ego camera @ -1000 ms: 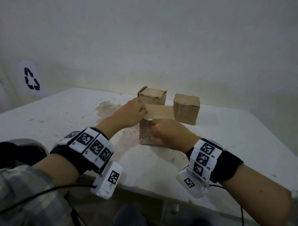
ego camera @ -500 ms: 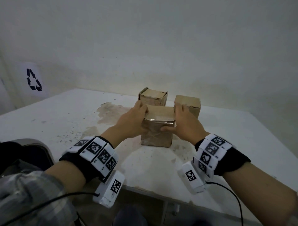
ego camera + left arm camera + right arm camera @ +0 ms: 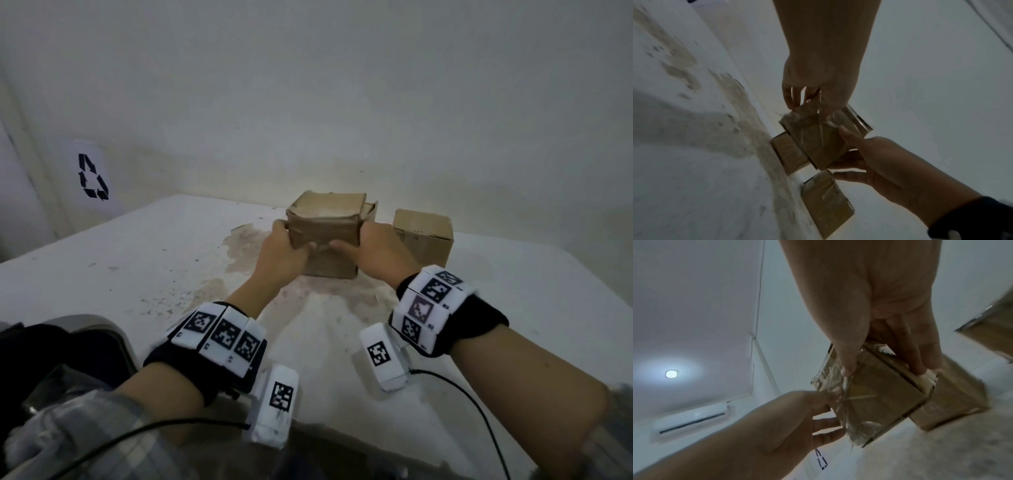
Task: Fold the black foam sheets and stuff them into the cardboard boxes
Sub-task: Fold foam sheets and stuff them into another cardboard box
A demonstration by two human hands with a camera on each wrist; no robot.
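Both hands, the left hand [image 3: 279,255] and right hand [image 3: 371,251], clasped a closed, tape-wrapped cardboard box [image 3: 323,228] by its opposite sides above the stained desk [image 3: 137,260], in front of two other boxes [image 3: 423,236]. It appeared light and stiff, its glossy tape probably slippery.
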